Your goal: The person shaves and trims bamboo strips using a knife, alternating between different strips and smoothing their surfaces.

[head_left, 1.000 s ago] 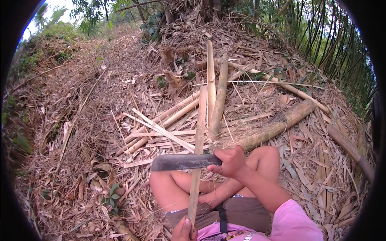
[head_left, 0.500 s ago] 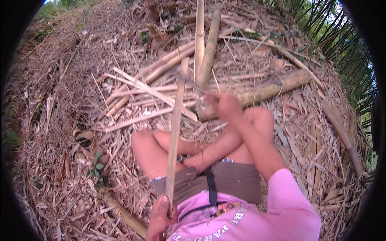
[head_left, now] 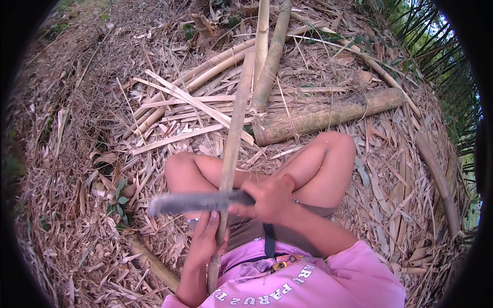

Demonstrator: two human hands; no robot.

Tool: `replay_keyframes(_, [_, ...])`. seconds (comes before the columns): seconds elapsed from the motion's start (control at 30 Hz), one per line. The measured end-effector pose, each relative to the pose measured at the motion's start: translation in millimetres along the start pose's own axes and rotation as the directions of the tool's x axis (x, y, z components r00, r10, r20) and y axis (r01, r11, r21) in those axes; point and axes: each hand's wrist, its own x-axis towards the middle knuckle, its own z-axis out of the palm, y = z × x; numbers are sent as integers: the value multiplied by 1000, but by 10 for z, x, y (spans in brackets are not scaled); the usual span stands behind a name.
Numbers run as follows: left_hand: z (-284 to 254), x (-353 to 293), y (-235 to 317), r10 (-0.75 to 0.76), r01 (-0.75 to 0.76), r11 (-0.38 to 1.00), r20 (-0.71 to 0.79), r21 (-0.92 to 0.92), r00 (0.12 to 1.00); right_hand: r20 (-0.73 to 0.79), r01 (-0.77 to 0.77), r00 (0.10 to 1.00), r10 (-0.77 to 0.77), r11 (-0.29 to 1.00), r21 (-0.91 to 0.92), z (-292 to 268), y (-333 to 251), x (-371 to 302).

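Observation:
A long, flat bamboo strip [head_left: 236, 123] rises from my lap, pointing away from me and leaning slightly right. Near its lower part, my left hand [head_left: 208, 236] is closed around it, thumb along its face. My right hand [head_left: 275, 197] grips the handle of a machete [head_left: 190, 203], whose broad dark blade lies across the strip just above my left hand and points left. Motion smears the blade a little. I sit cross-legged, and the strip passes between my knees.
A thick bamboo log [head_left: 328, 115] lies just beyond my right knee, with bamboo poles [head_left: 272, 66] resting by its left end. Split bamboo strips [head_left: 190, 100] are piled ahead to the left. Dry leaves cover the ground; a small green plant [head_left: 119, 203] grows at my left.
My right hand has come down and back toward me, bringing the machete across the strip. My left hand has moved up a little, and the strip's far end has shifted away and right.

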Motion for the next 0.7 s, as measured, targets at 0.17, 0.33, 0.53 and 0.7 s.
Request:
replay_keyframes(0.17, [54,135,-4,-32,55,989,165,-135,986,-240,173,957,-160,984,32,109,-85,-147])
replay_keyframes(0.33, [152,27,41,-20,82,971,263,-226,965,-217,21,976,-26,999,-27,13,363,10])
replay_keyframes(0.53, [50,-213,-45,6,60,975,297,-213,955,-249,-211,949,194,976,-46,-251,707,297])
replay_keyframes(0.7, [17,-325,-73,-21,97,966,301,-240,953,-179,-30,984,19,998,-59,-232,438,298])
